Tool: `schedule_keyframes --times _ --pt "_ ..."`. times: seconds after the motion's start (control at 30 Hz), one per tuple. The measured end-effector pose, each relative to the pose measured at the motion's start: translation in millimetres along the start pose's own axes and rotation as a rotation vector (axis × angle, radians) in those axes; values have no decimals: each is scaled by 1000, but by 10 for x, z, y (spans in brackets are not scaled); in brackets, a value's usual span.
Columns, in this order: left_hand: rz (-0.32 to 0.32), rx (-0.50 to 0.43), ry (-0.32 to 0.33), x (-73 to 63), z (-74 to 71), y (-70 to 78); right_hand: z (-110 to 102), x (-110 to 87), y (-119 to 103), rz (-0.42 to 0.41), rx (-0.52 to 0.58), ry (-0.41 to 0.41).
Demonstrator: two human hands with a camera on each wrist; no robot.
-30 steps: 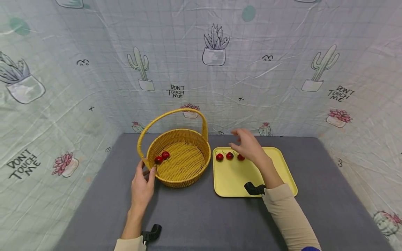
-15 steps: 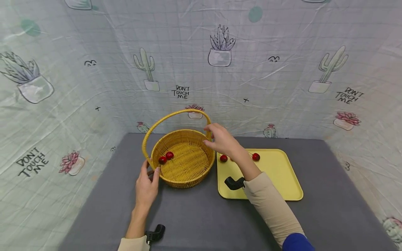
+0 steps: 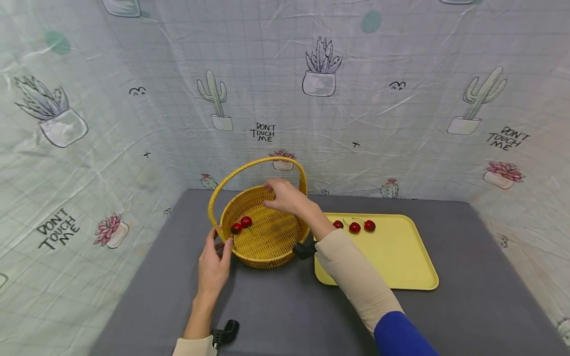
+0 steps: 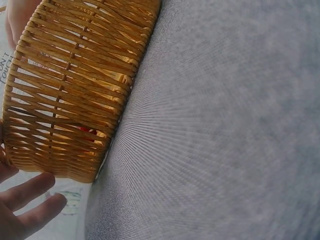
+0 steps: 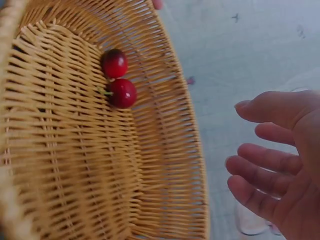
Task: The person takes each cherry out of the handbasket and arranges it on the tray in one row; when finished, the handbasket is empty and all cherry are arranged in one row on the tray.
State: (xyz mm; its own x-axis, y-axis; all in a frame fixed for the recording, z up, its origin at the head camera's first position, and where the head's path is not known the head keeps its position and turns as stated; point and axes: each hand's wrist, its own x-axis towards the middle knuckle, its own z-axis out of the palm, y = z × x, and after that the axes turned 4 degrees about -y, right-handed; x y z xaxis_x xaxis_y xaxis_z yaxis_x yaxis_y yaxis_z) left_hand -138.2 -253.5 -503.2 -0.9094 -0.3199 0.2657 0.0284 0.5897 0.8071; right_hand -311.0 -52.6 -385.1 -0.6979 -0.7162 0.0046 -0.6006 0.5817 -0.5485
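Note:
A yellow wicker basket (image 3: 267,259) with a tall arched handle stands on the grey table. Two red cherries (image 3: 246,222) lie inside it, near its left wall. My left hand (image 3: 213,269) holds the basket's left rim by the foot of the handle; in the left wrist view some of its fingers (image 4: 42,212) stand spread beside the woven wall. Over the basket's back right part is my right hand (image 3: 287,197), beneath the handle. The right wrist view shows its thumb and fingers apart, loosely bent, with nothing between them.
Right of the basket lies a yellow tray (image 3: 387,262); three stemmed cherries (image 3: 354,227) sit along its back edge, one partly covered by my right forearm. A cloth wall (image 3: 338,118) printed with cactus drawings encloses the table (image 3: 276,311) at the back and sides.
My right hand has moved left from above the tray to above the basket. My left hand stays at the basket's rim. The view has shifted slightly.

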Motion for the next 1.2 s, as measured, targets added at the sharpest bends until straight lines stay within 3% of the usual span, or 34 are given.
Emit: schedule_keyframes --times 0.33,0.8,1.2 --pt "7 -1 -4 -1 33 13 243 318 38 58 2 -133" --pt "6 -5 5 0 36 4 685 598 -37 82 -56 -229" --pt "0 1 9 -1 19 -11 836 682 -19 12 -135 -383"
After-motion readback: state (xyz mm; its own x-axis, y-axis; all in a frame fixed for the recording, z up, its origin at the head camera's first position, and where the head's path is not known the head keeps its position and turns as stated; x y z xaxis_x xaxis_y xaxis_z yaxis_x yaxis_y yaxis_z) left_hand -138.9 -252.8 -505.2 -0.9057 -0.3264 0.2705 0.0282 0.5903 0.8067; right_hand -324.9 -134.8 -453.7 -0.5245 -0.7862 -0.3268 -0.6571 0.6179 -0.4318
